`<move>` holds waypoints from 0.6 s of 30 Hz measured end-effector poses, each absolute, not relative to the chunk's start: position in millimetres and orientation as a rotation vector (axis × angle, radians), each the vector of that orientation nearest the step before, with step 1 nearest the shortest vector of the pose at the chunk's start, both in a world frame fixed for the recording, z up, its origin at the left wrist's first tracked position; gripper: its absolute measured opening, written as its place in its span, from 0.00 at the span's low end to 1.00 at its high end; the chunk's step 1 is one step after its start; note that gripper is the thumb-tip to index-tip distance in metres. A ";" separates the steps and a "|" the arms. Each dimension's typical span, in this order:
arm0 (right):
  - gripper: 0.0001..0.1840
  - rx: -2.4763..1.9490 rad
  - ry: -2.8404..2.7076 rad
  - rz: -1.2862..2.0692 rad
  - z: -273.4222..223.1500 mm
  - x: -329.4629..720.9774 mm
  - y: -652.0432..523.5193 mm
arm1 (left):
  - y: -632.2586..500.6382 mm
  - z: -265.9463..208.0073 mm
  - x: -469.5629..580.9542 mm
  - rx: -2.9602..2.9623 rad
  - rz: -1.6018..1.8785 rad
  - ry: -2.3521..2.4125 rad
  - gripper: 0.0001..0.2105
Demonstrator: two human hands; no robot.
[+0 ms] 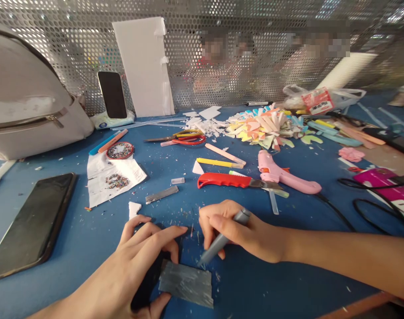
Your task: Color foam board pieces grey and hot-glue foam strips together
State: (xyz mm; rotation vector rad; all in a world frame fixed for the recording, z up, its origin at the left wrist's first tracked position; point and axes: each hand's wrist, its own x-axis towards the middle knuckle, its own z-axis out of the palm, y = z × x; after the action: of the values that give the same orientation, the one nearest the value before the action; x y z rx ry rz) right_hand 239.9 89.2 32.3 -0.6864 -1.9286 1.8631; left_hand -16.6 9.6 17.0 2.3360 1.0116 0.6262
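1. Here the scene is taken in from above by a head-worn camera, aimed forward and down across the blue table.
2. The left hand and right hand are caught close up, low in view.
3. Farther off, the perforated metal screen is faced, along the top.

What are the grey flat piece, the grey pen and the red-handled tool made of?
Grey flat piece: unclear, maybe coloured foam or card; streaky, slightly shiny face, uneven edges.
Grey pen: likely plastic, satin; smooth, evenly coloured barrel.
Red-handled tool: handle probably moulded plastic, fairly glossy, smooth and shaped; blade looks like metal, thin and greyish.
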 end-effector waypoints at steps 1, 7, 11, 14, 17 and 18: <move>0.30 -0.667 -1.943 1.873 32.1 239.9 89.4 | 9.2 17.5 -16.6 2.338 0.623 1.012 0.35; 0.31 -0.622 -1.969 1.901 31.6 240.2 89.7 | 6.7 19.7 -15.9 2.304 0.588 1.052 0.36; 0.32 -0.587 -2.016 1.939 30.3 240.6 89.4 | 6.3 18.5 -14.8 2.295 0.617 1.042 0.36; 0.31 -0.589 -2.016 1.920 30.0 240.4 89.1 | 6.9 17.8 -13.8 2.297 0.632 1.043 0.36; 0.31 -0.596 -2.046 1.880 30.8 240.1 88.9 | 7.8 17.7 -13.3 2.299 0.636 1.032 0.35; 0.32 -0.562 -2.060 1.896 31.2 240.0 88.8 | 8.1 17.7 -13.2 2.301 0.638 1.029 0.35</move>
State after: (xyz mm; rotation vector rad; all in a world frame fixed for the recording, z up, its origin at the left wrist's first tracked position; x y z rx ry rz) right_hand 240.0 88.8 31.2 -0.5622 -2.0605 1.8963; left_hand -13.2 8.1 17.7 2.3006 1.0295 0.6383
